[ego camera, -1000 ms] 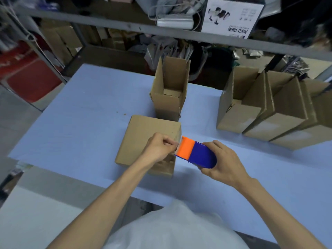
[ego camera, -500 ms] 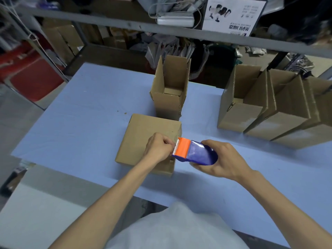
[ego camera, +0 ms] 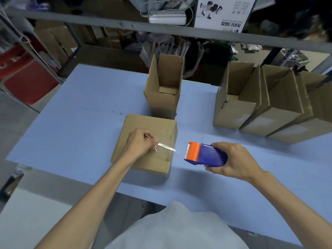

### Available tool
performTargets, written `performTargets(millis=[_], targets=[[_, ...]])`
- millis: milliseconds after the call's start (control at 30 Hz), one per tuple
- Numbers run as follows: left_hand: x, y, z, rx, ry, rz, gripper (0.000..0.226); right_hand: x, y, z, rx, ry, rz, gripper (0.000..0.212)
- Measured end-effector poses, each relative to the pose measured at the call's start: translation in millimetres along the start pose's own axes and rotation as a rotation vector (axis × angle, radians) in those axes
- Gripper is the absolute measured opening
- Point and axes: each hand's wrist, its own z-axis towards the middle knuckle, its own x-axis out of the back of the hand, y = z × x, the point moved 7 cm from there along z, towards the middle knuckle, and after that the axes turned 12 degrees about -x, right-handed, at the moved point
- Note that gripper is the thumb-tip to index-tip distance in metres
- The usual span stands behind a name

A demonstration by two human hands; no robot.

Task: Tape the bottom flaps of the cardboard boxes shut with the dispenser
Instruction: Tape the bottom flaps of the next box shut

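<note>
Tape [ego camera: 166, 146], barely visible, runs from pinching left grip [ego camera: 139, 142] toward dispenser [ego camera: 206, 155] clasped by right grip [ego camera: 233, 162].

Closed box [ego camera: 142, 125], tape [ego camera: 166, 147] above, dispenser [ego camera: 206, 155] beside

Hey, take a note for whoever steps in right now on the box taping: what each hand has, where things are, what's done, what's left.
Left hand pinches the free end of the tape strip over the closed box.
Right hand grips the dispenser, just past that box's right edge, above the table.
Done: flaps folded shut, tape pulled out. Whether it is stuck down, cannot tell.
Left: press the strip along the seam and cut it. Bottoms of the open box behind and the row of boxes at right are hidden; check them.
</note>
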Motion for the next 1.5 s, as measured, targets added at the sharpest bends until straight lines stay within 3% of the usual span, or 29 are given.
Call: performTargets(millis=[233,333,367,467,533,1100,1267,1500], targets=[[1.7,2.5,1.3,-0.053,0.086,-0.095,0.006,13.4,2.8,11.9,0.014,0.016,0.023,0.058],[0.6,-0.1,5.5,0.025,0.074,-0.194,0.054,21.4,7.2,16.7,0.008,0.037,-0.005,0.053],[0.8,-2.1,7.1,0.048,0.079,-0.22,0.055,23.0,8.9,17.8,0.0,0.039,-0.005,0.053],[-0.1,-2.9,7.3,0.039,0.119,-0.177,0.022,24.4,11.1,20.0,-0.022,0.059,-0.005,0.055],[-7.4,-5.0,4.7,0.058,0.106,-0.189,0.019,21.7,11.8,20.8,-0.031,0.061,-0.035,0.057],[-23.2,-15.5,0.6,0.108,0.094,-0.089,0.024,1.5,18.6,17.5,-0.05,-0.03,-0.068,0.055],[-28.5,-12.0,-2.9,0.05,0.108,0.065,0.02,-3.8,18.2,19.1,-0.038,-0.048,-0.067,0.056],[-26.7,-4.1,4.2,-0.039,0.059,0.295,0.046,-13.7,18.4,22.7,-0.04,-0.097,-0.139,0.051]])
